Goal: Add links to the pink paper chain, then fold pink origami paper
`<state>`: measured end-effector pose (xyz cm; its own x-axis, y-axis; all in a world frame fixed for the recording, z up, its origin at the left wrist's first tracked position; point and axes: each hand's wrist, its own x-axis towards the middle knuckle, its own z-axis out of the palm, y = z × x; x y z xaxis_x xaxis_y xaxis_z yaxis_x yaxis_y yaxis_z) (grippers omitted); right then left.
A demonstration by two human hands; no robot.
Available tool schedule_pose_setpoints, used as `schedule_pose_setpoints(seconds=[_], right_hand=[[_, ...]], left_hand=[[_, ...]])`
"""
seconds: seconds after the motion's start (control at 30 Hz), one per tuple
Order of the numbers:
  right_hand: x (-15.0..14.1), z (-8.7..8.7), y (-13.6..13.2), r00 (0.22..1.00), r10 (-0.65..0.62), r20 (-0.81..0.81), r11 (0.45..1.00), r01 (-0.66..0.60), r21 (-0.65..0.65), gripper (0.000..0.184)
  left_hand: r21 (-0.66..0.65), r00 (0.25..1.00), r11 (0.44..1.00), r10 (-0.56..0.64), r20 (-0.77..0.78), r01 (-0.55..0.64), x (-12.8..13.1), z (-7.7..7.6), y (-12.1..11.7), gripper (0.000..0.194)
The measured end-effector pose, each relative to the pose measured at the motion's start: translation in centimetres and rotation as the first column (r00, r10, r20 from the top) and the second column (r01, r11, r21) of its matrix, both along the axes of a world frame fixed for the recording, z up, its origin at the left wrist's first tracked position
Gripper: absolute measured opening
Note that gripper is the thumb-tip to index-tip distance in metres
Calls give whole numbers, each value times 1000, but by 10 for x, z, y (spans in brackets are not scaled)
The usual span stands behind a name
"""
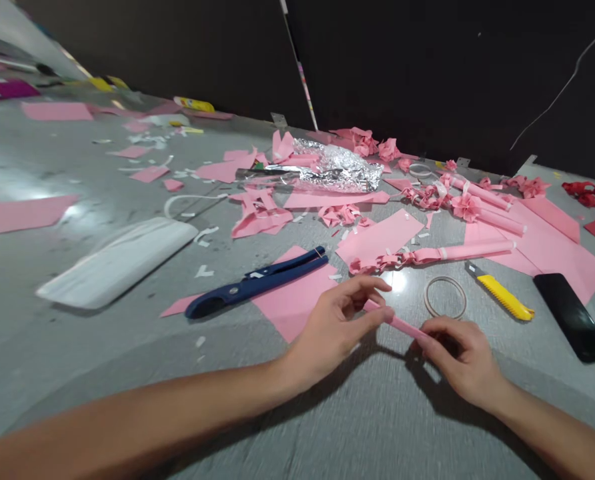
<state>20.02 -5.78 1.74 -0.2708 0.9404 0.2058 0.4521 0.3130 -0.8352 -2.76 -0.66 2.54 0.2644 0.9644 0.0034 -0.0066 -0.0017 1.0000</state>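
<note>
A narrow pink paper strip [403, 326] is stretched between my two hands, above the grey surface. My left hand [345, 317] pinches its left end between thumb and fingers. At the other end my right hand [460, 357] grips it between thumb and forefinger. Just beyond the right hand lies a roll of tape [445, 298]. A pink paper sheet [297, 300] lies behind the left hand, partly under a dark blue long-handled tool [257, 283] that looks like a stapler.
To the right are a yellow box cutter [505, 297] and a black phone [572, 317]. Rolled pink paper sticks with ruffled ends [477, 251] lie behind the hands. Crumpled foil [340, 163] and pink scraps sit near the dark wall [402, 67]. A white folded object [120, 263] is at left.
</note>
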Motion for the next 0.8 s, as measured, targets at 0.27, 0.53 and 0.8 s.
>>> schedule_pose_setpoints(seconds=[0.27, 0.53, 0.8], right_hand=[[0, -6, 1, 995, -28, -92, 992, 17, -121, 15], [10, -7, -1, 991, -59, -122, 986, 39, -164, 25], [3, -1, -1, 999, -49, -18, 994, 47, -99, 24]], left_hand=[[-129, 927, 947, -251, 277, 295, 3, -1, -6, 30], [-91, 924, 935, -353, -150, 342, 2, 7, -14, 37], [72, 919, 953, -261, -295, 294, 6, -2, -13, 34]])
